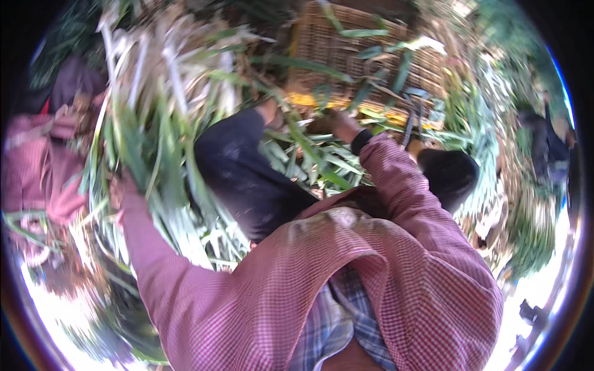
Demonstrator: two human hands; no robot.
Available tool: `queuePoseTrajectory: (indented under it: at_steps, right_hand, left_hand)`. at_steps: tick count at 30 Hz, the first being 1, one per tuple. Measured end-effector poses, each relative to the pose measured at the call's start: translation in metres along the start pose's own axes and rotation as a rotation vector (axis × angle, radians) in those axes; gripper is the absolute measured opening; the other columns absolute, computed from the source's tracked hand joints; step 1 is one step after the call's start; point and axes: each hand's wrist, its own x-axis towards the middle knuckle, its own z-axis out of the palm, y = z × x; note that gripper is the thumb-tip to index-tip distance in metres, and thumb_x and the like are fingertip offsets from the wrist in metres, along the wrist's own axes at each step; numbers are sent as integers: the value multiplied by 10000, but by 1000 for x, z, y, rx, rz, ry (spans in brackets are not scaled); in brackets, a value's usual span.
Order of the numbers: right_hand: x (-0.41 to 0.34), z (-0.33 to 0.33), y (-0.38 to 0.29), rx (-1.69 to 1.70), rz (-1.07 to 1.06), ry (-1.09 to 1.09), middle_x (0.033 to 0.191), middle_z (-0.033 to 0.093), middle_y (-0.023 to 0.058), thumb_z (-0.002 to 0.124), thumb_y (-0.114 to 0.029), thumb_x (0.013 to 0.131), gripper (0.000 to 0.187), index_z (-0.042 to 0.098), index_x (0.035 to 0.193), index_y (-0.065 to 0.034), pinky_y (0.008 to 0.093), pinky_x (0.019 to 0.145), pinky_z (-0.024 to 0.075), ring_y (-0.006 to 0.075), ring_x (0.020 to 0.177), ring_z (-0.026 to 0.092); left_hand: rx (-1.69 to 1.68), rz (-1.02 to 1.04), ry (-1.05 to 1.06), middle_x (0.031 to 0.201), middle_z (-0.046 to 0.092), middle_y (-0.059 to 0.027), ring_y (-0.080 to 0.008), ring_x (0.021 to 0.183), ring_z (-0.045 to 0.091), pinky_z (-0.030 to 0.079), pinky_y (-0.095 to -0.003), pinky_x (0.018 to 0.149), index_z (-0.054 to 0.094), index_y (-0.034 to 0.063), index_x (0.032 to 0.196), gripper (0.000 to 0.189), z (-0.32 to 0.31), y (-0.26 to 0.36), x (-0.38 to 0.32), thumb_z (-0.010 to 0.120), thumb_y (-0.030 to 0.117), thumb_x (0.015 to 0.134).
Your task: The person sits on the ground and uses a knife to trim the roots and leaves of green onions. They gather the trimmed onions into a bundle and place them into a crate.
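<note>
Blurred, my left hand reaches out at the left against a thick heap of long-leaved stalks, pale at the top and green lower down. Whether its fingers hold any of them cannot be made out. My right hand is low between my knees, just below the yellow edge of a woven basket. Its fingers are smeared and partly dark, so what they touch is unclear. Loose green leaves lie under and around it, and several long leaves lie across the basket.
Another person in a checked garment is close by at the far left. More people in dark clothes are at the far right. Bundles of green leafy stalks line the right side. My bent legs flank the leaf pile.
</note>
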Motion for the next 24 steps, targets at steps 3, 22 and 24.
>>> queuePoseTrajectory:
  at_steps: [3,22,24]
  right_hand:
    - [-20,6,-5,424,316,-47,977,673,162,617,-353,858,383,637,1103,-59,414,787,504,297,904,644]
    - [-264,-285,229,192,564,634,905,682,116,600,-356,872,403,631,1121,-40,340,764,520,210,829,645]
    - [-306,-273,254,289,656,769,849,682,105,596,-364,869,392,656,1072,-34,319,712,520,193,788,641]
  left_hand:
    - [-4,-9,-82,1426,437,-129,-326,1297,423,278,-467,1089,353,174,1452,709,11,-1,6,392,617,899]
    - [-320,867,-710,1152,633,-195,-324,1054,609,464,-387,917,552,73,1273,472,-150,359,42,608,343,889]
    - [-565,1085,-684,1123,654,-202,-324,1028,628,483,-379,898,574,63,1254,448,-184,424,-24,631,314,888]
